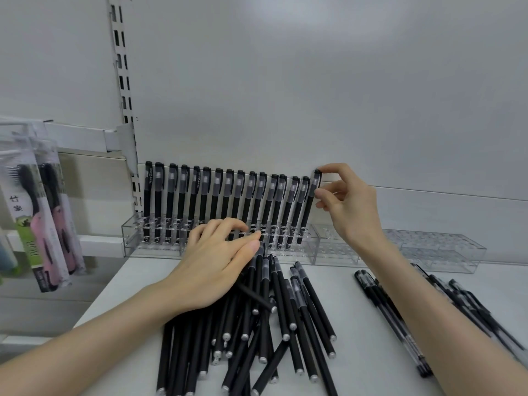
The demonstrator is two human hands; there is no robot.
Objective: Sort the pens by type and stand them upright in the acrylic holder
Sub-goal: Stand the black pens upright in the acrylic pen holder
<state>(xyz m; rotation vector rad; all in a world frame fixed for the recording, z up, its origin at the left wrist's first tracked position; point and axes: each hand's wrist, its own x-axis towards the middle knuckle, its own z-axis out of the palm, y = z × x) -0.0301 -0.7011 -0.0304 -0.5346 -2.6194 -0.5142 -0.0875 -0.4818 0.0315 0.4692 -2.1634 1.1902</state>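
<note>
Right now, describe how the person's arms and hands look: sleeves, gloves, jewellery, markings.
The left hand and the right hand are bare: no gloves, no rings, no markings visible. The left forearm and the right forearm are uncovered as far as the frame shows: no sleeve, watch or bracelet.

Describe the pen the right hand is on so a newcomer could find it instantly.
Find the clear acrylic holder against the back wall, with its row of black pens standing upright. Follow the row to its right end. The last pen there is the only one with the right hand pinching its cap.
</note>
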